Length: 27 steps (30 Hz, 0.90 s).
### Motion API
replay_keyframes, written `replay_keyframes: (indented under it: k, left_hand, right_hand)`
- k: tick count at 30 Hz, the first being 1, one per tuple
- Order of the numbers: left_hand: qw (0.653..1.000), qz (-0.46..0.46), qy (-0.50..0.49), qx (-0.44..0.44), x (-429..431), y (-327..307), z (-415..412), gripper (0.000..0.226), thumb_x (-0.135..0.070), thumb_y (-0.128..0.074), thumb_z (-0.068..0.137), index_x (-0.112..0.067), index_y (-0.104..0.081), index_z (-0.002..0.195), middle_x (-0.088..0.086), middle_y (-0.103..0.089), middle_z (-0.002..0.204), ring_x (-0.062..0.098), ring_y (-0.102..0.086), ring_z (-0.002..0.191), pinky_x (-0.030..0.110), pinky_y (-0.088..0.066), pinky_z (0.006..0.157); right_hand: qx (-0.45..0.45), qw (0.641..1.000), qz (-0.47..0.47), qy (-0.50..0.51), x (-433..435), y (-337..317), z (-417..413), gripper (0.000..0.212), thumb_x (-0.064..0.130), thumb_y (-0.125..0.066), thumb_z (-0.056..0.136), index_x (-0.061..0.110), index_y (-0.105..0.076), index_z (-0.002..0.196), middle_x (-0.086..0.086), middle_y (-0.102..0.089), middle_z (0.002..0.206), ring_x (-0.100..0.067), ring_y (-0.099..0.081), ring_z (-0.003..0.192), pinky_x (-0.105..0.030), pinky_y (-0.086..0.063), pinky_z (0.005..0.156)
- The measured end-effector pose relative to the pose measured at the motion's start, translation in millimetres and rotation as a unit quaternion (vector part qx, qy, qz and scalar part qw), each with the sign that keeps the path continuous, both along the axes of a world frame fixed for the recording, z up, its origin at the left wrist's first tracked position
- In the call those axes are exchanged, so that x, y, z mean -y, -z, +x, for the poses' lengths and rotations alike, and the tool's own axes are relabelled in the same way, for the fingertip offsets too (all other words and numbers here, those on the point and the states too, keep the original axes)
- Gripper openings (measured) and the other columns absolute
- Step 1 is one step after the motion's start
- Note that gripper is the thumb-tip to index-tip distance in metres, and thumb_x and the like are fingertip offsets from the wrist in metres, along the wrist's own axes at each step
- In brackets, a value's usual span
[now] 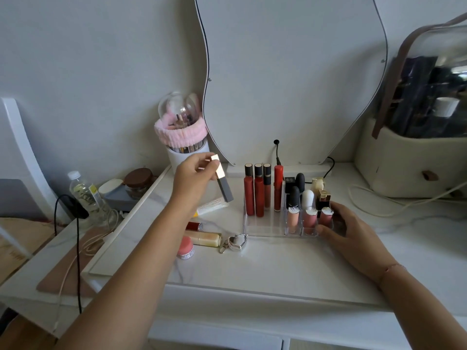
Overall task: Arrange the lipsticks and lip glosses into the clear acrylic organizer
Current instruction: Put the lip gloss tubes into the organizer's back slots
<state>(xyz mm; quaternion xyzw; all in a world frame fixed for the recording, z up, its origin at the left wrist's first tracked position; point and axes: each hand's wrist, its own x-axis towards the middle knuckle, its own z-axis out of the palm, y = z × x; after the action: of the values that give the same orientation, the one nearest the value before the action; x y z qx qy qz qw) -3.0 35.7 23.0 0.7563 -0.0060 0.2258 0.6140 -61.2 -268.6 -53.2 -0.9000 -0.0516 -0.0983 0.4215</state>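
Note:
The clear acrylic organizer [262, 229] stands mid-table and holds several red and pink lip glosses [259, 195] and lipsticks [294, 198] upright. My right hand [351, 233] rests against its right front corner. My left hand [194, 178] is raised to the left of the organizer and holds a grey lip gloss with a gold cap [222, 180], tilted. On the table at the left lie a white tube [211, 207], a small red gloss [194, 226], a cream-coloured tube [204, 238], a pink lip balm pot [185, 247] and a silver heart-shaped case [236, 242].
A wavy-edged mirror [290, 72] leans at the back with a black cable [278, 152] plugged in. A white brush holder with a pink headband [180, 137] stands back left, a domed cosmetics case [414, 147] at the right. A bottle [86, 195] and jars sit left.

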Motion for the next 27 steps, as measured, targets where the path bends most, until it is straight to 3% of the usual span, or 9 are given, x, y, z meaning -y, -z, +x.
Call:
replay_keyframes:
  k: [4,7,12,22,27]
  left_hand:
    - [0.996,0.008,0.071,0.061,20.3,-26.7,-17.0,0.018,-0.01,-0.063,0.085,-0.023,-0.066,0.097,0.001,-0.062,0.08,0.007,-0.06,0.065,0.016,-0.049,0.063]
    - [0.989,0.048,0.111,0.09,43.1,-37.2,-27.2,0.017,-0.012,-0.067,0.082,-0.026,-0.066,0.091,-0.003,-0.066,0.082,0.007,-0.06,0.073,0.025,-0.052,0.071]
    - [0.973,0.172,0.117,0.096,73.7,-30.3,-29.3,0.016,-0.018,-0.074,0.076,-0.028,-0.068,0.086,-0.018,-0.064,0.074,-0.007,-0.053,0.065,0.01,-0.044,0.066]
    - [0.948,0.298,0.069,0.093,82.8,-7.0,-14.4,0.016,-0.018,-0.078,0.07,-0.02,-0.073,0.085,-0.012,-0.064,0.077,0.0,-0.043,0.075,0.024,-0.04,0.07]
    - [0.922,0.369,0.06,0.106,82.4,-6.1,-12.1,0.018,-0.021,-0.079,0.069,-0.018,-0.074,0.086,-0.002,-0.064,0.078,0.018,-0.049,0.084,0.029,-0.039,0.073]
  right_hand:
    - [-0.002,1.0,0.0,-0.003,0.4,0.5,0.3,0.061,0.031,-0.067,0.081,0.021,-0.042,0.136,-0.001,-0.061,0.122,-0.018,-0.057,0.11,-0.033,-0.045,0.094]
    - [-0.001,1.0,0.006,-0.006,0.4,0.8,0.4,0.06,0.03,-0.067,0.081,0.022,-0.043,0.135,0.0,-0.062,0.121,-0.016,-0.058,0.109,-0.031,-0.044,0.091]
    - [0.005,1.0,0.01,-0.007,0.8,1.9,0.3,0.058,0.031,-0.067,0.081,0.024,-0.044,0.134,0.003,-0.062,0.117,-0.014,-0.058,0.105,-0.026,-0.042,0.085]
    - [0.003,1.0,-0.007,0.004,2.4,4.6,2.9,0.063,0.036,-0.067,0.08,0.024,-0.042,0.135,0.002,-0.059,0.123,-0.015,-0.056,0.11,-0.029,-0.043,0.09]
    - [0.007,1.0,-0.008,0.003,2.5,4.3,2.7,0.061,0.036,-0.067,0.079,0.024,-0.043,0.134,0.002,-0.059,0.122,-0.015,-0.056,0.109,-0.029,-0.043,0.089]
